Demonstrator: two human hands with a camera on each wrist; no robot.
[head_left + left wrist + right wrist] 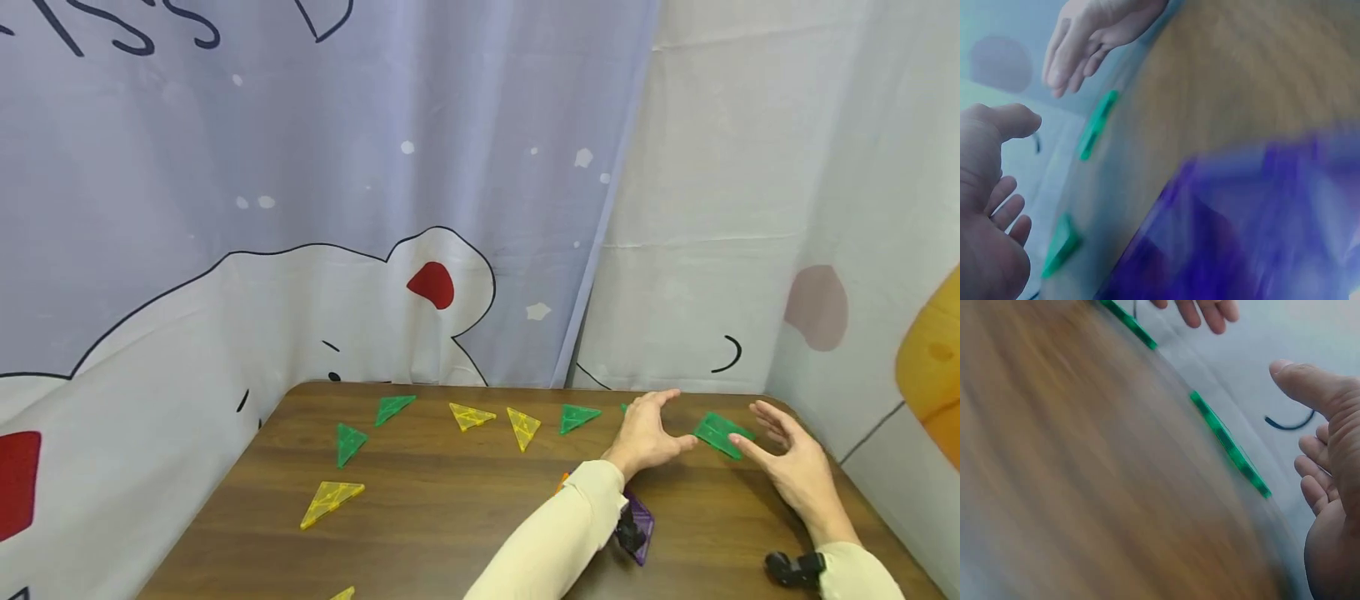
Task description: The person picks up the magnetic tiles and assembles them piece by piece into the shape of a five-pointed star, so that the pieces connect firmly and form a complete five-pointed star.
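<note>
A translucent green four-sided tile (722, 434) lies on the table between my two hands, near the far right corner. My left hand (648, 431) is raised just left of it, fingers spread and thumb toward the tile. On the other side my right hand (797, 467) hovers with its thumb close to the tile's edge; whether it touches cannot be seen. Both palms hold nothing. In the right wrist view, the green tile (1230, 444) appears edge-on and flat. Below my left wrist lies a purple tile (642, 527), partly hidden by the forearm and blurred large in the left wrist view.
Green triangles (579, 417) and yellow triangles (523, 427) lie spread along the table's far and left sides. A bit of orange (562, 481) shows beside my left sleeve. Another green piece is mostly hidden behind my left hand. A printed curtain (450, 167) hangs behind the wooden table (450, 542).
</note>
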